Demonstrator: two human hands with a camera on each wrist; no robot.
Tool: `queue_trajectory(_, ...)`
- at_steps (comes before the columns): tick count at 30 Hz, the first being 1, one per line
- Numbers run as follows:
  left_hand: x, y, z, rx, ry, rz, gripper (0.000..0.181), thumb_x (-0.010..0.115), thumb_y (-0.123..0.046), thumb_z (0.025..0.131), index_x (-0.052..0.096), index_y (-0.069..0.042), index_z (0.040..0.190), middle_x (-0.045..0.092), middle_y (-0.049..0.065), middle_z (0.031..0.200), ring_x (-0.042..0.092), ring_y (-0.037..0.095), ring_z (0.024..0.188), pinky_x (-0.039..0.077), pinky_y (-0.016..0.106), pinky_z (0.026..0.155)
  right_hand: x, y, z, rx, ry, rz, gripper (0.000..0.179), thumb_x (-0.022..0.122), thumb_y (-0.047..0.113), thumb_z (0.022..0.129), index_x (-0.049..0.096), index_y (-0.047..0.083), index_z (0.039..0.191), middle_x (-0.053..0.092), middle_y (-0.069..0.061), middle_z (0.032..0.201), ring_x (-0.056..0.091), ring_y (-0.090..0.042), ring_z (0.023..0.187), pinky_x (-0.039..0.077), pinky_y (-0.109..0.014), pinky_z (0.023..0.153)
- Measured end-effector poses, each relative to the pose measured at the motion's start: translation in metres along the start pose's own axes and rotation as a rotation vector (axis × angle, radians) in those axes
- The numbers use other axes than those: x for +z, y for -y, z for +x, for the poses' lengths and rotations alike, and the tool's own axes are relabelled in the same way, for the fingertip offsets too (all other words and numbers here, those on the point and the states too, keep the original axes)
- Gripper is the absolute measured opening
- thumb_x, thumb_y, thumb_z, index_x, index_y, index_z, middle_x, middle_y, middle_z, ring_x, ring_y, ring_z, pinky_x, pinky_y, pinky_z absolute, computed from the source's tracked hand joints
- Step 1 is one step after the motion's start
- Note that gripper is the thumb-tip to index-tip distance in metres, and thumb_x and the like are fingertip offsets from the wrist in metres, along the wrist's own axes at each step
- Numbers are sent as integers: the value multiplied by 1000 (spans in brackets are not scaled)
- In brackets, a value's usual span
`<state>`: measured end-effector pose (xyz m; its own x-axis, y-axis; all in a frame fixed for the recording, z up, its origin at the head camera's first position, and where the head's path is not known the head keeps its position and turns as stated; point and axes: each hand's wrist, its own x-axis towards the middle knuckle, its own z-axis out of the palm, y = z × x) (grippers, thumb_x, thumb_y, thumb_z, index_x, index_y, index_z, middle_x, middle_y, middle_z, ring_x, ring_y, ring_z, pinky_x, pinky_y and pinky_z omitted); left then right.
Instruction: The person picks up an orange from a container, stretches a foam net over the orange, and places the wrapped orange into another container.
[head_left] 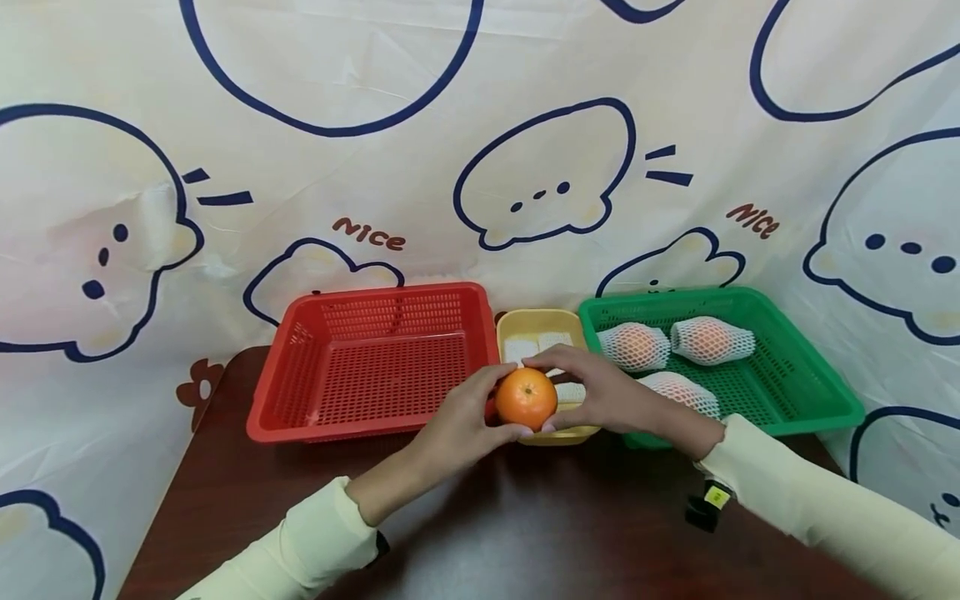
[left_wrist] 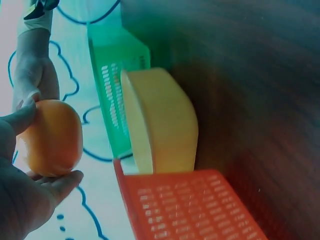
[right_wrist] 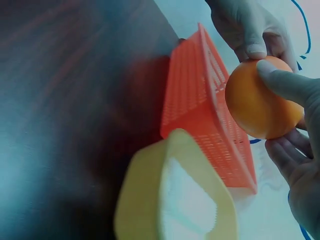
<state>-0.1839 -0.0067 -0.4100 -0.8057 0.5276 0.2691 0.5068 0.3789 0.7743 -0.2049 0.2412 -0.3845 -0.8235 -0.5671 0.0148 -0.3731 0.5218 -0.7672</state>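
An orange [head_left: 527, 400] is held up between both hands in the head view, over the near part of the yellow bin [head_left: 523, 321]. My left hand [head_left: 465, 418] grips its left side, thumb below and fingers above. From the right, my right hand [head_left: 606, 390] grips it with thumb and fingertips. The right wrist view shows both thumbs on the peel of the orange [right_wrist: 262, 100], with no wrapping on it. White netted pieces [head_left: 521, 348] lie inside the yellow bin, partly hidden by the right hand and the orange.
A red basket [head_left: 258, 417] with slotted walls stands left of the yellow bin. To the right, a green basket [head_left: 806, 392] holds fruits in white foam nets [head_left: 712, 340]. All stand on a dark brown table [head_left: 525, 533] before a cartoon-printed cloth [head_left: 420, 183].
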Motion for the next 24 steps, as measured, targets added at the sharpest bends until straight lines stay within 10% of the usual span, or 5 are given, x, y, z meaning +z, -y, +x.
queue_trajectory(13, 40, 9, -32, 6, 104, 27, 71, 90, -20, 79, 51, -13, 138, 53, 4, 133, 58, 14, 118, 53, 33, 103, 41, -20, -41, -71, 52, -114, 68, 88, 38, 80, 53, 33, 139, 54, 14, 136, 57, -8, 122, 54, -27, 102)
queue_trajectory(24, 72, 29, -57, -48, 99, 28, 72, 91, -23, 78, 54, -7, 137, 55, 2, 132, 59, 13, 120, 53, 31, 104, 74, -40, -57, -80, 52, -256, 69, 86, 42, 81, 57, 19, 139, 57, 8, 133, 56, -8, 118, 54, -32, 102)
